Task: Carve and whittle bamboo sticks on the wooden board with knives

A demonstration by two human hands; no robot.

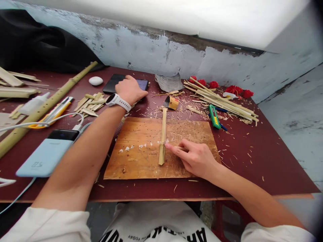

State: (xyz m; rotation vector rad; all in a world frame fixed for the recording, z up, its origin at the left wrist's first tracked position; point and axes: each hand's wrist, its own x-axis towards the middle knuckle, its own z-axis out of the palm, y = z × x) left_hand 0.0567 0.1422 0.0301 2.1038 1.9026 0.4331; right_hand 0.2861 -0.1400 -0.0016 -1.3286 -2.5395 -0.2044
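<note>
On the dark red table (267, 164), a wooden board (141, 164) lies directly in front of the person, its surface marked with small dark holes and a row of white smears. The bamboo strip (163, 132) rests lengthwise on the board, running away from the person, with a raised joint toward its near end. Its far end extends beyond the board's back edge, beside a curled piece of brown paper (173, 103).

The right hand (198, 156) is low over the board, to the right of the strip. Its index finger is extended, the tip at the strip's joint; the remaining fingers are bent, and they appear, so far as the view allows, to grasp a thin stick (180, 148). The left hand (131, 90) reaches across to the phone (142, 84), whose screen is lit. This hand lies palm down upon it; whether it grips the phone I cannot tell, the fingers being partly hidden. A white watch (118, 102) is worn on the left wrist.

Behind the board, shavings are scattered about a grey sheet (169, 82). To the right are a green knife (214, 116), a bundle of thin strips (222, 101) and red flowers (234, 89). To the left are short bamboo pieces (91, 103), a white egg-shaped object (96, 81), a pale blue power bank (47, 153), a yellow knife (55, 112) and a long bamboo pole (62, 92) with holes along it.
</note>
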